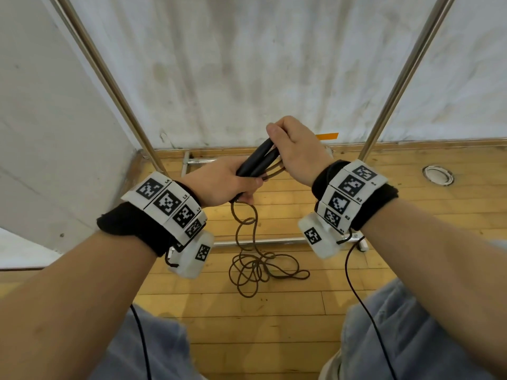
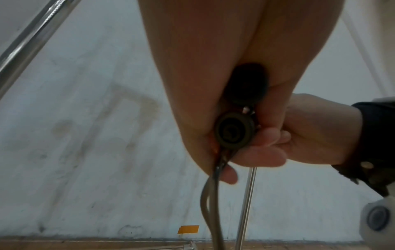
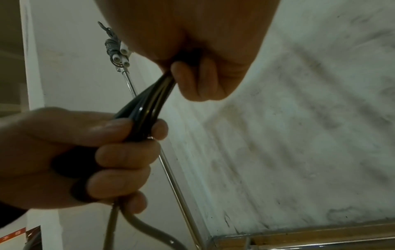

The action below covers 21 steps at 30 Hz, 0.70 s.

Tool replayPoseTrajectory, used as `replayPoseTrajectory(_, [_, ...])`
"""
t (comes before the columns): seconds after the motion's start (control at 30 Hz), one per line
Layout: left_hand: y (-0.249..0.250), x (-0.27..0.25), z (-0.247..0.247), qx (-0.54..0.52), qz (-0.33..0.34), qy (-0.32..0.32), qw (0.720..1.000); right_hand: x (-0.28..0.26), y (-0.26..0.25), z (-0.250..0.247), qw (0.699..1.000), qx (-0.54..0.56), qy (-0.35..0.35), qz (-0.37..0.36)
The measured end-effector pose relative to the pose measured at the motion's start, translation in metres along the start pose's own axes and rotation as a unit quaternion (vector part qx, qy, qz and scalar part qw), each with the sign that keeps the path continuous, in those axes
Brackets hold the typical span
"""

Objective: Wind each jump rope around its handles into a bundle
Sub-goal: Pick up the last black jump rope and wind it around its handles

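Note:
Two black jump rope handles (image 1: 256, 161) lie side by side, held in the air between both hands. My left hand (image 1: 227, 185) grips their lower ends, fingers wrapped round them (image 3: 126, 152). My right hand (image 1: 295, 152) grips their upper ends from above (image 3: 192, 79). The brown rope (image 1: 255, 259) hangs from below the left hand and lies in loose tangled loops on the wooden floor. A round handle end cap (image 2: 234, 131) faces the left wrist camera, with rope strands (image 2: 210, 194) dropping from it.
A metal rack frame stands ahead: slanted poles (image 1: 109, 80) (image 1: 403, 78) and floor bars (image 1: 263, 242). Behind it is a white wall (image 1: 247, 64) with orange tape (image 1: 327, 136). A round floor fitting (image 1: 438, 174) sits at the right. My knees (image 1: 411, 338) are below.

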State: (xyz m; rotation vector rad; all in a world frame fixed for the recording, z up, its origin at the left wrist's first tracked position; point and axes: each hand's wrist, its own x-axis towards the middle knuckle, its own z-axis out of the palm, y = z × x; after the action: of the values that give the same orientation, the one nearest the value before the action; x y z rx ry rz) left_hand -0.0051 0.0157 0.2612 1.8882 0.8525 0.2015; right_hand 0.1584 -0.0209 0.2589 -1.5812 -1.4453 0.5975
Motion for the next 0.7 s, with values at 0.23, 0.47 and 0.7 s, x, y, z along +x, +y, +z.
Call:
replayPoseTrajectory(0.23, [-0.005,0.001,0.005,0.119,0.031,0.056,0.991,0.001,0.002,-0.004,0.998,-0.033,0.046,-0.025])
replayPoseTrajectory(0.47, [-0.005,0.002,0.007,0.100,0.047,0.093,0.990,0.005,-0.008,-0.007,0.994,0.086,0.064,-0.010])
replayPoseTrajectory(0.7, [-0.005,0.002,0.003,0.017,0.018,0.119,0.993,0.006,-0.010,-0.008,0.984,0.157,0.076,0.043])
